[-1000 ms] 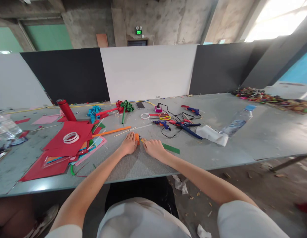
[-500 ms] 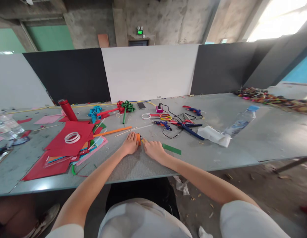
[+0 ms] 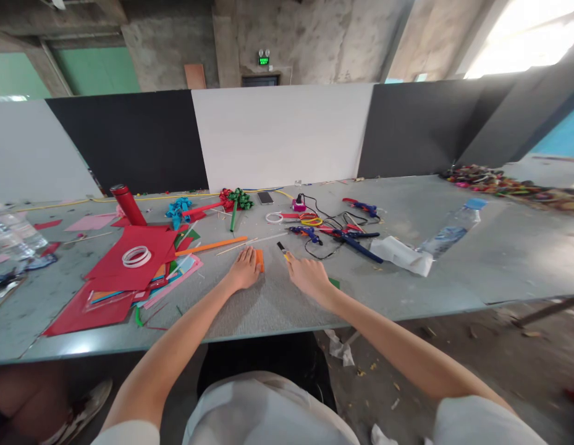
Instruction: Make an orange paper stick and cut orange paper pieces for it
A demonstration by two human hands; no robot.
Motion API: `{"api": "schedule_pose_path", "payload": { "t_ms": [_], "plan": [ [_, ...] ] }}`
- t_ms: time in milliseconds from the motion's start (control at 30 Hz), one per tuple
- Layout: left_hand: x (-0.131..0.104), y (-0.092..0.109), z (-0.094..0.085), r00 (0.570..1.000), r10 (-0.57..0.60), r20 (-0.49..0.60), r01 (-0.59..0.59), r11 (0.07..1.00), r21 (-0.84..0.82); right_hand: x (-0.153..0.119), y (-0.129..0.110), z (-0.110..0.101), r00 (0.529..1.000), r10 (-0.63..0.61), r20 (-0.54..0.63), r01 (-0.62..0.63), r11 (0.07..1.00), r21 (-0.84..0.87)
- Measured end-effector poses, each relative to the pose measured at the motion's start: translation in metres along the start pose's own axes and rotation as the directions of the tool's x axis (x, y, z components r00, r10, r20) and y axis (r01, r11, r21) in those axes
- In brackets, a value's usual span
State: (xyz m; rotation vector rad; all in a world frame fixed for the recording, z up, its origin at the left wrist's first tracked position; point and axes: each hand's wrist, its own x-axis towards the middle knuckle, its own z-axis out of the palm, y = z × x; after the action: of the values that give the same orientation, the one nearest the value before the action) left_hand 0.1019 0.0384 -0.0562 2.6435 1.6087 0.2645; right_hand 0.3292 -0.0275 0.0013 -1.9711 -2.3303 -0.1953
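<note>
My left hand [image 3: 244,269] lies flat on the table, fingers stretched out and pressing on a small piece of orange paper [image 3: 259,261], part of which is hidden under it. To its right, my right hand [image 3: 309,275] is closed around a slim utility knife [image 3: 282,248] with a dark blade end and a yellow body. The knife points away from me, up and to the left, apart from the orange paper. A green paper strip [image 3: 334,282] is mostly covered by my right hand and wrist.
Red paper sheets [image 3: 129,247] with white tape rolls [image 3: 136,256] lie to the left, near a red flask [image 3: 128,205]. Ribbon bows [image 3: 239,199], a phone [image 3: 265,198], glue guns [image 3: 305,233] and cables are further back. A water bottle [image 3: 453,232] lies right beside white tissue [image 3: 400,254].
My right hand has moved right with the knife, away from the orange paper, and now covers most of the green strip. My left hand has stayed in place.
</note>
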Motion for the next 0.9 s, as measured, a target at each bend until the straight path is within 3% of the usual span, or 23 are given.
{"api": "schedule_pose_path", "payload": {
  "t_ms": [200,367,467,533,600,667,767,833,900],
  "plan": [
    [-0.002,0.0,-0.002,1.0,-0.008,0.014,0.009,0.999,-0.048,0.003,0.031,-0.005,0.998,0.056,0.007,-0.055,0.995,-0.08],
    [0.006,-0.006,-0.022,0.999,-0.015,0.043,0.02,0.991,-0.136,0.002,0.046,-0.007,0.997,0.033,-0.074,-0.045,0.984,-0.17],
    [0.022,-0.018,-0.038,0.997,0.034,0.062,-0.02,0.975,-0.221,0.019,0.037,-0.013,0.993,-0.034,-0.117,0.024,0.995,-0.092],
    [0.033,-0.028,-0.044,0.998,0.043,0.054,-0.022,0.943,-0.332,0.042,0.025,-0.016,0.982,-0.163,-0.098,0.172,0.981,0.089],
    [0.04,-0.036,-0.045,0.999,0.019,0.033,-0.004,0.921,-0.389,0.07,0.01,-0.013,0.946,-0.309,-0.102,0.325,0.901,0.287],
    [0.042,-0.042,-0.041,1.0,-0.01,0.011,0.014,0.897,-0.442,0.095,-0.005,-0.005,0.918,-0.385,-0.095,0.389,0.83,0.4],
    [0.039,-0.047,-0.03,0.995,-0.008,-0.1,-0.052,0.814,-0.579,0.114,-0.023,0.015,0.909,-0.396,-0.131,0.409,0.782,0.47],
    [0.036,-0.048,-0.024,0.982,0.013,-0.19,-0.129,0.779,-0.613,0.116,-0.03,0.028,0.914,-0.369,-0.171,0.404,0.784,0.471],
    [0.034,-0.047,-0.02,0.978,0.025,-0.205,-0.148,0.779,-0.61,0.112,-0.032,0.035,0.927,-0.328,-0.182,0.375,0.793,0.481]
  ]
}}
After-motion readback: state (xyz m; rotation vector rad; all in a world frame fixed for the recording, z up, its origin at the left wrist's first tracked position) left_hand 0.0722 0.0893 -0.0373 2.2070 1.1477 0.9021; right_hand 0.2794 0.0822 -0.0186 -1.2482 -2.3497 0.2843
